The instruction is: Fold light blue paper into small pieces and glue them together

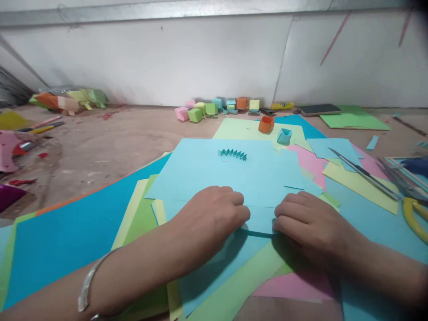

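My left hand (pixel 214 218) and my right hand (pixel 309 223) rest side by side on a light blue paper sheet (pixel 207 171), fingers curled and pinching its near folded edge between them. A small teal accordion-folded strip (pixel 232 154) lies on the same sheet, farther from me. Beneath it are stacked sheets of darker blue (pixel 67 232), green, yellow and pink paper. A silver bangle (pixel 87 285) circles my left wrist.
Small folded paper boxes (pixel 214 108) line the wall; an orange box (pixel 266 123) and a teal box (pixel 284 136) sit nearer. Yellow-handled scissors (pixel 399 189) lie at the right. A dark phone (pixel 319 109) and green sheet are at the far right; pens and scraps left.
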Tool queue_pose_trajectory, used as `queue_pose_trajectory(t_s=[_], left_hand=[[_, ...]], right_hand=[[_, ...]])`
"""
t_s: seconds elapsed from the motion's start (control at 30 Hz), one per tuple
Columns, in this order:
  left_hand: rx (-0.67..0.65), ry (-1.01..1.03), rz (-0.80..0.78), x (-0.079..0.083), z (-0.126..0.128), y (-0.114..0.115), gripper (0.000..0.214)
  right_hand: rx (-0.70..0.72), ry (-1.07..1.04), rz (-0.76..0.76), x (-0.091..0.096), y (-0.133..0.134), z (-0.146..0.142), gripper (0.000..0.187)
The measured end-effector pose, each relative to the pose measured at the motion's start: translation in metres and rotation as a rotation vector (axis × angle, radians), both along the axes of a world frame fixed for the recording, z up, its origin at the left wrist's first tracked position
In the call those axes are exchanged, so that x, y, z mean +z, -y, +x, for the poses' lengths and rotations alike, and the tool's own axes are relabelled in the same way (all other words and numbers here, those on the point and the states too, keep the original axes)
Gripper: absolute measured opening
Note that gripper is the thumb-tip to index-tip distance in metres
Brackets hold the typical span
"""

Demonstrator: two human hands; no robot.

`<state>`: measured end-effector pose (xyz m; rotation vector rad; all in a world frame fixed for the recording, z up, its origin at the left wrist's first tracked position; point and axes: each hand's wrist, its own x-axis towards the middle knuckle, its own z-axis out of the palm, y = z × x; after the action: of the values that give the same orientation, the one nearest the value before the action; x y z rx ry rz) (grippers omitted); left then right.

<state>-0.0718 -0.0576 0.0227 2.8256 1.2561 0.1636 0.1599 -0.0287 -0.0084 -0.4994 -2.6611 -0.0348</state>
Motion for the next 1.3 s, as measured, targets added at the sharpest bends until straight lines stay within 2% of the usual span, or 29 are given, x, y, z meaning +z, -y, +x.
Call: queue_pose_trajectory(t_s=[0.1,0.37,0.57,0.77,1.07,1.3], left_hand=[[-0.015,-0.002,-0.001,0.000,0.000,0.001,0.028],[-0.034,-0.016,-0.016,0.002,0.000,0.002,0.027],[-0.038,-0.046,-0.020,0.003,0.002,0.004,0.027],[-0.035,-0.107,-0.041,0.004,0.003,0.005,0.027],[-0.037,-0.162,-0.089,0.008,0.005,0.006,0.027],[-0.049,-0.189,-0.096,0.016,0.009,0.012,0.025]], right_hand=[[0.012,0.039,-0.048,0.002,-0.003,0.002,0.032],[0.068,0.099,0.098,0.008,-0.002,0.000,0.036],[0.086,0.129,0.096,0.010,-0.002,0.001,0.037],[0.066,0.074,0.088,0.007,0.000,0.000,0.042],[0.119,0.149,0.122,0.015,0.003,-0.001,0.037],[0.025,0.212,0.178,0.015,0.025,-0.002,0.032]])
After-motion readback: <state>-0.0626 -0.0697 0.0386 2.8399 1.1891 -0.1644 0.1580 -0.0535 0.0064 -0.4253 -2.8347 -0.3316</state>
